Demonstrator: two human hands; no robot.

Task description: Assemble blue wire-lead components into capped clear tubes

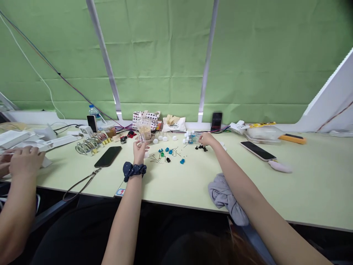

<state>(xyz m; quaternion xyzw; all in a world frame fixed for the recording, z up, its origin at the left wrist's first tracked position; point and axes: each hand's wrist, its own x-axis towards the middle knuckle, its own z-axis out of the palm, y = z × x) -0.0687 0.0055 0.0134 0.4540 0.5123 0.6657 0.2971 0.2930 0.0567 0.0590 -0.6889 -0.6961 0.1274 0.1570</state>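
Observation:
My left hand [140,151], with a dark dotted scrunchie at the wrist, has its fingers closed on a small clear plastic piece [142,137]. Reaching further right, my right hand [206,139] has its fingertips together beside blue-and-clear parts with white caps [190,137]; what it pinches, if anything, is too small to make out. Below it lie several black pieces [204,148]. Between my hands are blue pieces [170,151], a green piece [162,154], a black piece [168,160] and thin metal pins [156,159]. White round caps [164,138] stand behind them.
A phone with a strap [108,156] and stacked rings [92,144] lie left. Another person's hand [27,162] is at the far left. A grey cloth [223,193] is under my right forearm. A second phone [257,151] and an orange-handled tool [292,138] lie right.

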